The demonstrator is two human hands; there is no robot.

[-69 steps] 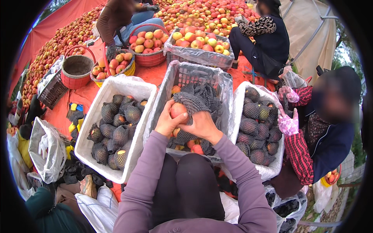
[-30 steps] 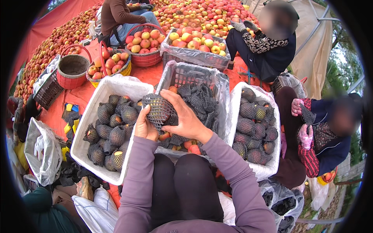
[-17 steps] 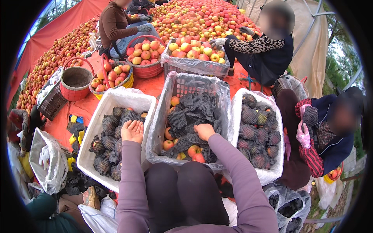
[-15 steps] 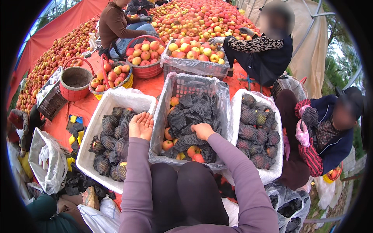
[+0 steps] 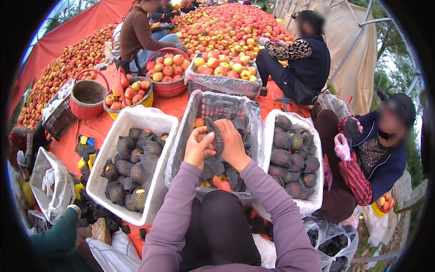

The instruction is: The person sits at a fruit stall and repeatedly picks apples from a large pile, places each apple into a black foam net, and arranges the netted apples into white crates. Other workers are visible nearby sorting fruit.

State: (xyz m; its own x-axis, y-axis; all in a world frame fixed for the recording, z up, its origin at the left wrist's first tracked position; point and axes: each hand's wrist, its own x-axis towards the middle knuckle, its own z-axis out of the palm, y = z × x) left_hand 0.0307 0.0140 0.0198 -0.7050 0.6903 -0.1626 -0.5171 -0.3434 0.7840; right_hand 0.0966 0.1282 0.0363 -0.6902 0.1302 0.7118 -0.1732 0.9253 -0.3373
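The dark net sleeve (image 5: 218,139) is between our two hands, above the middle of the lined grey crate (image 5: 222,105). Our right hand (image 5: 232,144) has its grip closed around the sleeve from the right side. Our left hand (image 5: 198,146) has its fingers half curled at the sleeve's left side; whether this grip pinches the net, we cannot tell. Also we cannot see if any fruit sits inside.

To handle the sleeve well, in our judgement, we should hold it by its rim with the fingertips and spread it evenly, without hard pulling, because such netting can probably tear.

Below the hands, loose net sleeves (image 5: 209,169) cover much of the crate, and some bare apples (image 5: 221,182) lie near its front edge; we would keep our wrists clear of these.

To the left and to the right stand two white-lined crates (image 5: 121,209) with netted apples (image 5: 138,171). Beyond the rear edge, another crate carries bare apples in a heap (image 5: 223,67).
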